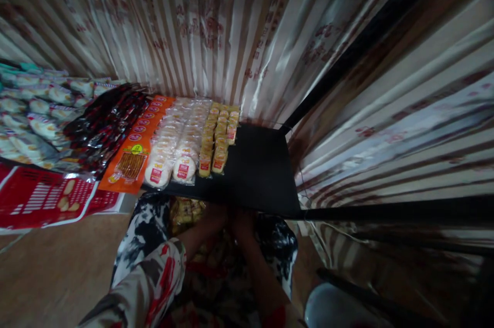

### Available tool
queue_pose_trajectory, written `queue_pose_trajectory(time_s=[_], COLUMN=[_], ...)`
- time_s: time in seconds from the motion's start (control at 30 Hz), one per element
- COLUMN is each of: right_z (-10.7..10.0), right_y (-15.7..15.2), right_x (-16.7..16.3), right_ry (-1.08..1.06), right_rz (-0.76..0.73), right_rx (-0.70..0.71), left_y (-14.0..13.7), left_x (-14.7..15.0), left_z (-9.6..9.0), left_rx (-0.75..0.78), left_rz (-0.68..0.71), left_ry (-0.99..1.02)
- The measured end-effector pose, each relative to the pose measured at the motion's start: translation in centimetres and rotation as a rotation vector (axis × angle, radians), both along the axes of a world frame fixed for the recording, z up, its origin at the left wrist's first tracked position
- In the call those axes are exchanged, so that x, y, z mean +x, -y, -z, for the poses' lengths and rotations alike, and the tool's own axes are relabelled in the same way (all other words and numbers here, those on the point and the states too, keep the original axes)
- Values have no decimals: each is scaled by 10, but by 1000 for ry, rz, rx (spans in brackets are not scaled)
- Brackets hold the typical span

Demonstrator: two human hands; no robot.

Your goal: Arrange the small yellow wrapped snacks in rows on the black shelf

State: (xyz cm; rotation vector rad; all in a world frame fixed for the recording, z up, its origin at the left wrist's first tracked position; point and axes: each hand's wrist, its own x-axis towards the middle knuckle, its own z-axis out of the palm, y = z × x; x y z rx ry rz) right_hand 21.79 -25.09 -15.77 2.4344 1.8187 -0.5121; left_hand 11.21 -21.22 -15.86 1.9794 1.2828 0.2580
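My left hand and my right hand are close together over my lap, at the near edge of a black tabletop. The table edge and the dark shade hide the fingers of both, so I cannot see what they hold. Beside my left hand, between my knees, lie several yellow-wrapped packets. On the tabletop above my hands stand rows of small yellow snack packets, overlapping in lines. To their left run two rows of round white crackers in clear wrappers.
An orange snack bag and a pile of dark, shiny packets lie further left. Past them are many white-wrapped packets. A red printed sheet hangs at the front. Pleated patterned curtains and a black frame bar enclose the table.
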Motion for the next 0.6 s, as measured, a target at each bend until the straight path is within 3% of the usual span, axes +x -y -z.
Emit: queue_pose_trajectory(time_s=[0.17, 0.3, 0.6], right_z=[3, 1, -25], right_y=[1, 8, 34], right_x=[-1, -6, -24], right_ry=[-79, -204, -248], right_rz=[-37, -116, -310], right_rx=[0, 8, 121], left_y=[22, 35, 65], left_x=[-12, -29, -61], left_z=[14, 13, 16], left_rx=[95, 157, 112], left_rz=[61, 83, 50], left_ry=[-59, -10, -84])
